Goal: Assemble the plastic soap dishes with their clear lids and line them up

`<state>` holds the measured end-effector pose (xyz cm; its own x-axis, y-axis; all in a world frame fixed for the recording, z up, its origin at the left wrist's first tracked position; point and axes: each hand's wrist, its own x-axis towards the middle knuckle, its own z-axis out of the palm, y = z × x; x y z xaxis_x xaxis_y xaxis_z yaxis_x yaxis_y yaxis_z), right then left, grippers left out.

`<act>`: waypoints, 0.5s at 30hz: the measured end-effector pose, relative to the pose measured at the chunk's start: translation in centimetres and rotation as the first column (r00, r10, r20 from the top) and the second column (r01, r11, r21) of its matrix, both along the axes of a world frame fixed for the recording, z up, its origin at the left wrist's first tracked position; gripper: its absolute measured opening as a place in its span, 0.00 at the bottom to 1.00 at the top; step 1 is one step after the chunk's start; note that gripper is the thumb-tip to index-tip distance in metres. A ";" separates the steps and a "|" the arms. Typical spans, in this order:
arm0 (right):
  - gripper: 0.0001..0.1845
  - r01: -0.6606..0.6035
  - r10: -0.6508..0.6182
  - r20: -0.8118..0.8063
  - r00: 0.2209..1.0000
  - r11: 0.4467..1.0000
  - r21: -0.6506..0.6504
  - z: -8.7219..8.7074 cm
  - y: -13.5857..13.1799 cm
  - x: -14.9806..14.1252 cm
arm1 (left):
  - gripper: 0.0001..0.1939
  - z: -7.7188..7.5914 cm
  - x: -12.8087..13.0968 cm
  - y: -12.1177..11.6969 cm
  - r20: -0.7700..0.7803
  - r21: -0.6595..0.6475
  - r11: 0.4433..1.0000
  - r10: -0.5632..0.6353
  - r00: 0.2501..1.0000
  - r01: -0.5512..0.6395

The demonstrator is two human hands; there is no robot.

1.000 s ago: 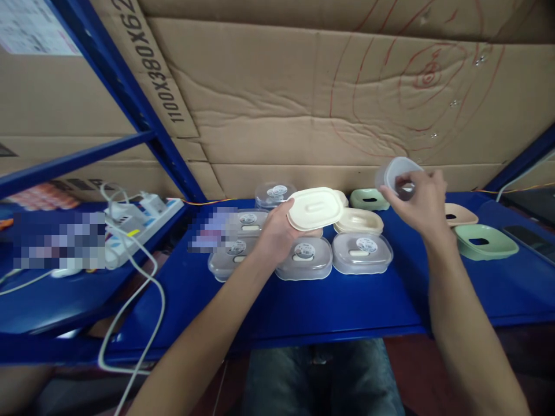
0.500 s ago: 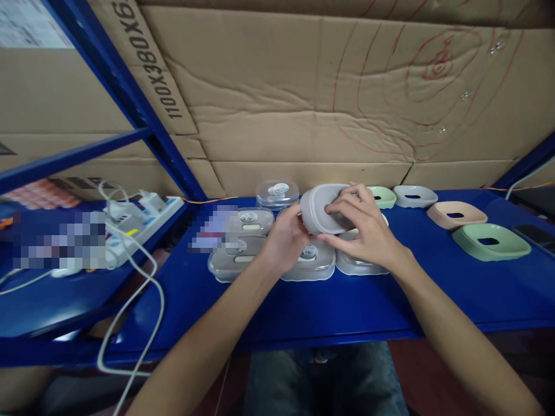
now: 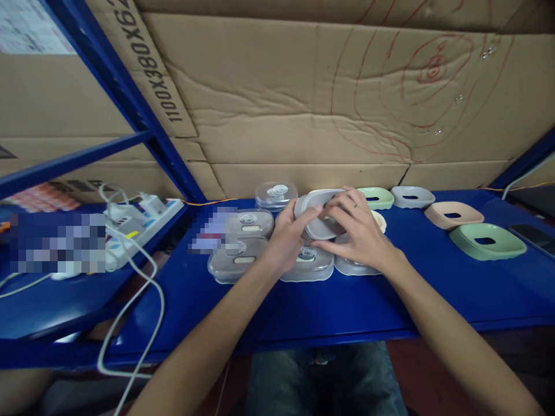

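Note:
Above the blue table, my left hand [image 3: 288, 240] grips the left side of a tilted grey oval plastic box [image 3: 323, 228], its thumb lying across the rim. My right hand [image 3: 358, 231] is closed around the right side, with its fingers bent into the box's open face. What those fingertips touch inside is hidden. Below and beside my hands sit several grey boxes under clear lids with round labels, among them a front left one [image 3: 236, 268] and a front middle one [image 3: 307, 268]. A clear lid [image 3: 276, 195] with round labels stands behind.
To the right lie a green dish [image 3: 489, 248], a pink dish [image 3: 453, 222], a grey dish [image 3: 411, 202] and another green dish [image 3: 377, 199], each with an oblong hole. A white power strip [image 3: 143, 231] with loose cables is at left. Cardboard [image 3: 260, 104] walls the back.
The grey box has turned and tilted slightly in my hands. My left thumb has come over its rim, and my right hand has shifted a little left.

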<state>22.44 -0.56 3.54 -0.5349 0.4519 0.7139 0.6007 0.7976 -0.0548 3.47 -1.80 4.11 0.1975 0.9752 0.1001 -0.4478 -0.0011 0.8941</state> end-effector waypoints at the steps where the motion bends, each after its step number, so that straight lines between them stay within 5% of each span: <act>1: 0.24 -0.002 0.002 0.005 1.000 1.000 -0.003 0.0 0.0 0.0 | 0.20 -0.1 0.0 0.0 -0.018 0.004 1.000 0.020 1.000 -0.020; 6: 0.28 -0.037 0.037 -0.066 0.997 0.999 -0.002 0.3 -0.3 0.0 | 0.15 -0.5 -0.2 0.3 -0.051 0.027 0.993 0.117 0.992 -0.116; 10: 0.22 0.085 -0.088 -0.282 0.955 0.996 -0.023 0.4 -0.3 0.2 | 0.14 -0.3 -0.5 0.5 -0.086 0.043 0.983 0.182 0.979 -0.179; 12: 0.22 0.113 -0.145 -0.406 0.902 0.988 -0.103 0.2 0.2 0.4 | 0.16 -0.3 -0.6 0.5 -0.095 0.054 0.983 0.181 0.979 -0.176; 15: 0.23 -0.037 -0.167 -0.529 0.832 0.935 -0.353 -0.3 1.2 0.7 | 0.18 -0.2 -0.6 0.4 -0.088 0.069 0.986 0.158 0.983 -0.152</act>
<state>23.11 0.65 3.25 -0.0669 0.7356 0.6741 0.4401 0.6281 -0.6417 2.86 -1.40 3.94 0.0554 0.9872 0.1494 -0.3526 -0.1207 0.9279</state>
